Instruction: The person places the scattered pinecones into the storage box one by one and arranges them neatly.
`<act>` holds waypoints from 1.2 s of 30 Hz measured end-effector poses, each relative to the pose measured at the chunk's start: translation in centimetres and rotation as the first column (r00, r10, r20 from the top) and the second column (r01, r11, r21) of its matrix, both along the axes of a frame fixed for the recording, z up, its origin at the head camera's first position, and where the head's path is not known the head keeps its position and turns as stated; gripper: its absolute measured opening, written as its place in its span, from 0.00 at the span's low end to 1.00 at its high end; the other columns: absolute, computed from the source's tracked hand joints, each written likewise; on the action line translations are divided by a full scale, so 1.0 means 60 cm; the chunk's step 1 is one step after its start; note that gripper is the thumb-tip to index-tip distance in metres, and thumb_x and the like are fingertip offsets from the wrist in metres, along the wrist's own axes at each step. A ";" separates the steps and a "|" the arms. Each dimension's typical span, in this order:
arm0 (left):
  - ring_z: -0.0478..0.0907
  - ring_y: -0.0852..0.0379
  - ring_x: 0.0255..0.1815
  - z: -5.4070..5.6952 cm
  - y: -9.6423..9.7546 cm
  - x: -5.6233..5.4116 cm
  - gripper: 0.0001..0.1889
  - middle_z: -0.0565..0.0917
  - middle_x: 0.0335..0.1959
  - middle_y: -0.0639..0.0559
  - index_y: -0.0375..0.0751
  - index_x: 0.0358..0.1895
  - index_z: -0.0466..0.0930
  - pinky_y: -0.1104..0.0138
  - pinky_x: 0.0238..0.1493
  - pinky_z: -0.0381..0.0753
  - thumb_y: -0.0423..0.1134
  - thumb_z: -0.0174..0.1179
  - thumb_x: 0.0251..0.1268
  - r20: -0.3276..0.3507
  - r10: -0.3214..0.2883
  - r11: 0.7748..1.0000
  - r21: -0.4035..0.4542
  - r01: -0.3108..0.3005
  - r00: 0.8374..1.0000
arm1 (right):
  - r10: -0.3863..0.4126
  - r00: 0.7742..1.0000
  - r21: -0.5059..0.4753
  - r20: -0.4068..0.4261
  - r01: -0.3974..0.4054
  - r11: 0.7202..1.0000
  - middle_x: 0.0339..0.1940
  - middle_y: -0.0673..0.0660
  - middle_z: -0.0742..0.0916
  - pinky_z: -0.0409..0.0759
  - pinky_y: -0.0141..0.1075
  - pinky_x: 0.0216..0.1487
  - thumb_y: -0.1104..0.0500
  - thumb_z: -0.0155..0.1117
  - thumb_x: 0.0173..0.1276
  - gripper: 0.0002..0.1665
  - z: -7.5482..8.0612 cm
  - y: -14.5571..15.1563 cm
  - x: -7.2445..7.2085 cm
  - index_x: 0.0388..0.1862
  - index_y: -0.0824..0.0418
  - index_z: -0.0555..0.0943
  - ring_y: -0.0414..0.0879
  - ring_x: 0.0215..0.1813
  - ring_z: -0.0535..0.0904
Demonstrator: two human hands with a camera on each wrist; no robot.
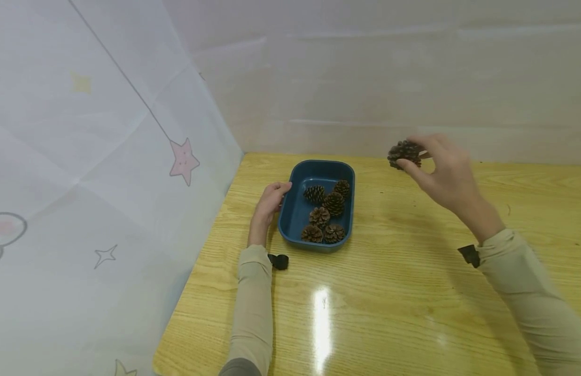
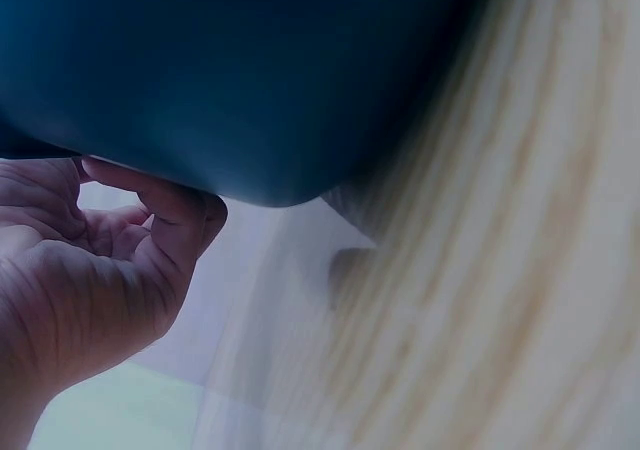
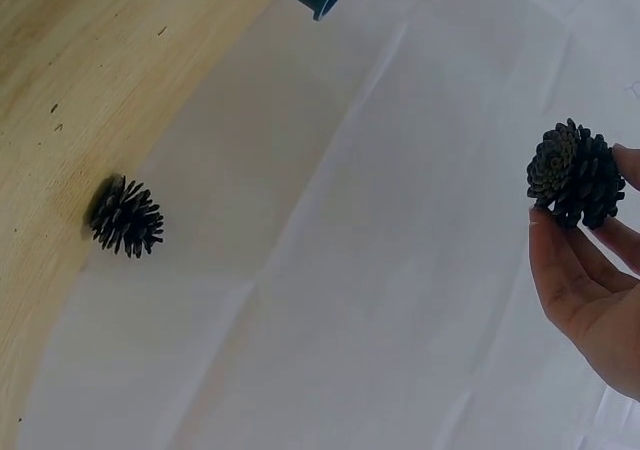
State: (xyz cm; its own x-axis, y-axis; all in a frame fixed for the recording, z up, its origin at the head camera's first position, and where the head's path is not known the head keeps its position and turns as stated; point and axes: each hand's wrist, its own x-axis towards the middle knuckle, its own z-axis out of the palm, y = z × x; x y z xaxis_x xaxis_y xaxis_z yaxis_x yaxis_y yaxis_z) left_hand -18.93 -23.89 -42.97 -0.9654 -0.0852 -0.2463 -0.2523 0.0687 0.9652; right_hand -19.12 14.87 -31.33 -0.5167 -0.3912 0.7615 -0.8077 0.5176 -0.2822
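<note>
A deep blue rectangular bin (image 1: 295, 222) sits on the table with several brown pine cones (image 1: 334, 203) in it, most toward its right side and near end. My left hand (image 1: 270, 199) grips the bin's left rim, thumb on top. From the left wrist view, the fingers (image 2: 175, 210) curl under the rim against the outer wall. Off to the right and above the table, my right hand (image 1: 447, 169) pinches a pine cone (image 1: 404, 154) between thumb and fingers. Its scaly base faces outward in the right wrist view, where the hand (image 3: 590, 280) is partly cut off.
Another pine cone (image 3: 127, 217) lies by the table's far edge in the right wrist view. White sheeting (image 1: 365, 89) rises behind the wooden table (image 1: 365, 313), and a printed sheet (image 1: 107, 209) hangs along its left side.
</note>
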 end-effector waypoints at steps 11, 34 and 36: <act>0.75 0.61 0.24 -0.001 0.000 0.000 0.22 0.79 0.30 0.50 0.27 0.57 0.79 0.69 0.27 0.74 0.48 0.56 0.82 -0.006 -0.009 1.000 -0.007 0.009 1.000 | 0.018 1.000 -0.003 -0.007 -0.018 1.000 0.45 0.72 0.84 0.77 0.54 0.40 0.69 0.79 0.59 0.30 -0.005 -0.021 -0.001 0.60 0.73 0.80 0.63 0.40 0.81; 0.75 0.60 0.25 -0.002 0.000 0.000 0.21 0.79 0.31 0.50 0.28 0.55 0.79 0.69 0.28 0.74 0.48 0.56 0.82 -0.004 0.006 1.000 0.001 -0.006 1.000 | 0.087 0.996 -0.015 0.013 -0.087 0.996 0.45 0.70 0.86 0.81 0.53 0.39 0.37 0.58 0.78 0.38 -0.030 -0.060 -0.006 0.60 0.72 0.81 0.62 0.40 0.83; 0.75 0.60 0.25 -0.002 0.000 -0.001 0.21 0.79 0.31 0.50 0.28 0.53 0.79 0.69 0.28 0.74 0.47 0.56 0.82 -0.004 0.005 1.000 0.002 -0.005 1.000 | 0.086 0.996 -0.013 0.016 -0.085 0.996 0.47 0.70 0.86 0.82 0.54 0.39 0.36 0.57 0.78 0.39 -0.031 -0.063 -0.005 0.60 0.72 0.81 0.62 0.40 0.83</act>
